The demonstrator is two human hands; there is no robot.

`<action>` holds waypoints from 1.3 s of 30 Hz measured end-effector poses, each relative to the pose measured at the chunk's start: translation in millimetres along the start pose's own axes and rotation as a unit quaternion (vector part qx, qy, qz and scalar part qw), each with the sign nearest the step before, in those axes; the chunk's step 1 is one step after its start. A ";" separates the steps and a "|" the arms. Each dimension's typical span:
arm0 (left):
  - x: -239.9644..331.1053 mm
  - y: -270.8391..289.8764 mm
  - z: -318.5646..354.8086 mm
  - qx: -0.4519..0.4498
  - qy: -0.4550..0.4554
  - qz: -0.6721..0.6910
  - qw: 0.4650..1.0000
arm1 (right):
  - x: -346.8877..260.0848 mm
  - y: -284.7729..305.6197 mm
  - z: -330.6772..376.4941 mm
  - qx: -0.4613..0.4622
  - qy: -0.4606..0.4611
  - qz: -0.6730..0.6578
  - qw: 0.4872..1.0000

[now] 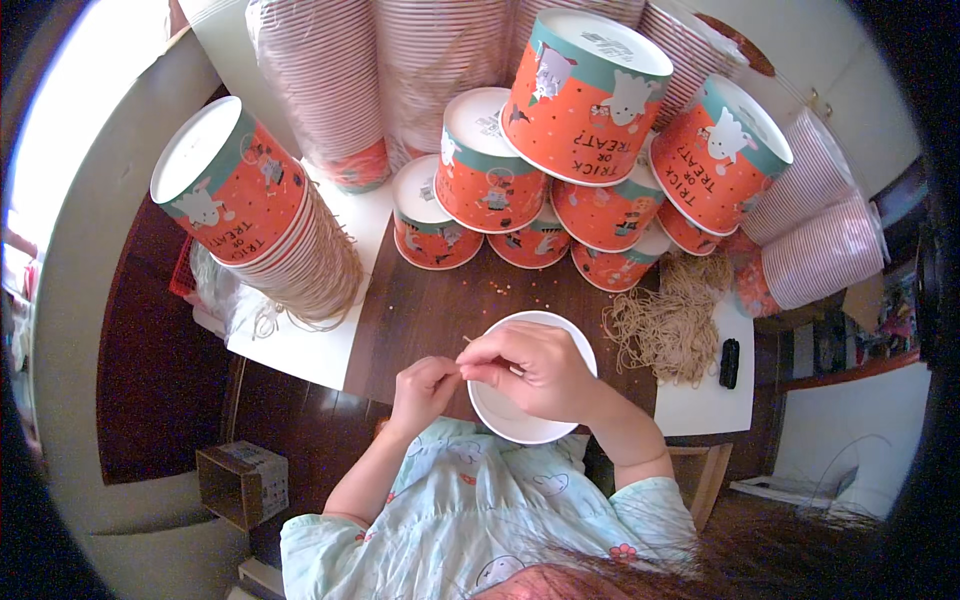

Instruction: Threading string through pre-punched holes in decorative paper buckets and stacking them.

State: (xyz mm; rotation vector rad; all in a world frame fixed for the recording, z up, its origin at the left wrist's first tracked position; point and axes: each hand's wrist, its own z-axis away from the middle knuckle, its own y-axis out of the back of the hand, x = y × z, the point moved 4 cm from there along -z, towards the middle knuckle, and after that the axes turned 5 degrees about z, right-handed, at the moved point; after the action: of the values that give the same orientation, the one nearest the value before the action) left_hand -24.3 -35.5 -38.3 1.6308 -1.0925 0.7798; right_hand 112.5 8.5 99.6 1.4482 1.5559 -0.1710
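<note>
Paper bucket (530,415) over dark wooden table (430,310), stacks around.

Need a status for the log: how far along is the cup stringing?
Done, by the look of it: a tilted stack of printed orange cups with string handles hanging at its rims. In hand: the left hand and right hand pinch a thin string at the rim of a white-inside cup. Left: loose upturned cups, wrapped cup sleeves and a pile of tan strings.
</note>
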 end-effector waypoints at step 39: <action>31.6 -70.4 -114.6 -0.198 -0.060 -0.069 0.976 | 8.9 109.9 95.1 0.105 -0.112 0.124 0.980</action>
State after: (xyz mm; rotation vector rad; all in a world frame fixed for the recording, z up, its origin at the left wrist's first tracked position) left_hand 54.1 72.0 -1.4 1.4055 -1.1242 0.3466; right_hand 255.8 -17.4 97.0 1.7102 1.1905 -0.3453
